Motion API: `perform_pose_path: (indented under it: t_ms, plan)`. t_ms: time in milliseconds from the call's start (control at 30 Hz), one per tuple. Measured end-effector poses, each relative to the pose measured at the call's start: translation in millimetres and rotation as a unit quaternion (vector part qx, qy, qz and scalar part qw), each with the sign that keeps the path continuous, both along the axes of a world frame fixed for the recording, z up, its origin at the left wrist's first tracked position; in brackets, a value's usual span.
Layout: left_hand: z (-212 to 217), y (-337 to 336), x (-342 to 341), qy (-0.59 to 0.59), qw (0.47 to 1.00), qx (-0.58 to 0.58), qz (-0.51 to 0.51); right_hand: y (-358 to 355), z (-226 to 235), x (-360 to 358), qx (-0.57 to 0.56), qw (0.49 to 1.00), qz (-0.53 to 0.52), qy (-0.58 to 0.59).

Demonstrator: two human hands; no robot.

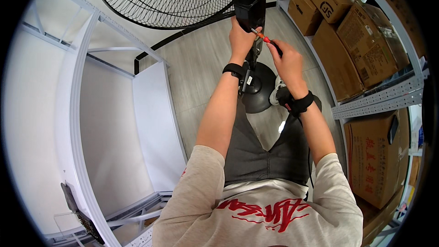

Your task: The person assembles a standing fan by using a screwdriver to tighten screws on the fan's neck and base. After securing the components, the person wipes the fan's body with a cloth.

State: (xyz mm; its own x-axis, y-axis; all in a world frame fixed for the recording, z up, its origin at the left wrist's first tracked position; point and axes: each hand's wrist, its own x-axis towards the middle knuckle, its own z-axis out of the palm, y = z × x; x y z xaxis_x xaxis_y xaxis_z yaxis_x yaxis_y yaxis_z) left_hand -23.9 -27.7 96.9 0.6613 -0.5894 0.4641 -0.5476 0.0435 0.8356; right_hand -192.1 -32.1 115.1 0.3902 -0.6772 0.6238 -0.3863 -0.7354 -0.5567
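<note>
A large black standing fan rises in front of me, with its wire grille point(169, 0) at the upper left and its round base point(256, 103) on the floor below. My left hand point(241, 40) is closed around the lower end of the fan's black neck housing point(249, 13). In my right hand point(288, 61) is a screwdriver point(266, 40) with a red and black handle, tilted up to the left. Its shaft reaches the housing beside my left fingertips. Whether its tip sits in a screw is too small to tell. Black bands are on both wrists.
White metal shelving point(157, 123) stands on the left. Along the right, a grey rack point(379, 103) holds several cardboard boxes point(368, 41). Another box point(379, 155) on a lower level has a dark phone-like object point(392, 129) on it. My shoe point(276, 92) is beside the fan base.
</note>
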Motion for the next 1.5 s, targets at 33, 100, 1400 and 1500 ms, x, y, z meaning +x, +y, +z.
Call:
perform_pose_path:
  t_ms: [33, 100, 1400, 1500]
  plan:
    - [0, 0, -2, 0.003, 1.0, 0.005, -0.001, -4, -3, -1, 0.004, 1.0, 0.006, -0.006]
    - [1, 1, -4, 0.01, 1.0, 0.017, -0.002, -14, -3, -5, 0.007, 1.0, 0.027, 0.003]
    - [1, 5, -4, 0.008, 1.0, 0.014, 0.004, -12, 8, -12, 0.056, 0.996, 0.069, 0.005]
    - [1, 6, -8, 0.009, 1.0, 0.028, 0.005, -5, 6, -13, 0.013, 0.999, 0.048, 0.005]
